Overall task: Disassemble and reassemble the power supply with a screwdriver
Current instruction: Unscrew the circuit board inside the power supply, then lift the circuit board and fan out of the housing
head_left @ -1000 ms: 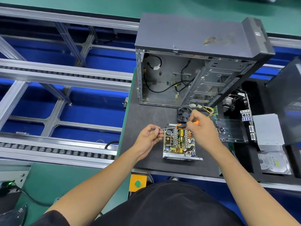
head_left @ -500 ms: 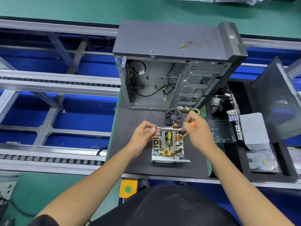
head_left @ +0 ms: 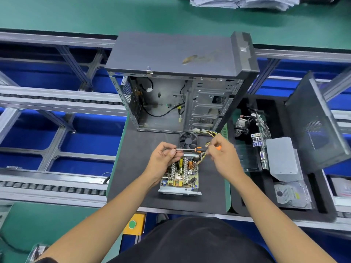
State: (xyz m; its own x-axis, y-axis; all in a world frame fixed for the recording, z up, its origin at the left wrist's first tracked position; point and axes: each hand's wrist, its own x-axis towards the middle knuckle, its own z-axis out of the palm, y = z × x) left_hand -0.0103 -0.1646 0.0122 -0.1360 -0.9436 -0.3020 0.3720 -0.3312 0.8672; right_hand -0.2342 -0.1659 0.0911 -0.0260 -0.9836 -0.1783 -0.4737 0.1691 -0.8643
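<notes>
The left hand point(head_left: 164, 156) has its fingers curled, and the thumb and fingertips pinch the far end of the metal shaft of the screwdriver point(head_left: 191, 149). The right hand point(head_left: 223, 155) is curled round the orange and black handle, of which only the two ends show on either side of the fingers. The tool lies level between the two hands, held in the air.

Directly beneath both hands, and a little toward the person, the power supply point(head_left: 180, 176) rests on the dark worktop point(head_left: 136, 179) with its lid off and its circuit board, coils and capacitors exposed. A bundle of yellow wires point(head_left: 204, 151) rises from its far right corner and passes just under the right hand's fingers. A small black fan point(head_left: 188, 140) lies just beyond the hands, and behind that stands the open computer case point(head_left: 176, 88). To the right of the right hand a black tray point(head_left: 315, 202) holds a hard drive point(head_left: 290, 194) and a grey metal box point(head_left: 281, 158).

Compared with half a second ago, the grip of both hands on the screwdriver is the same and the tool is as level as before, above the far edge of the open unit. The camera has tilted, so the case and the tray sit lower and nearer in the picture.
</notes>
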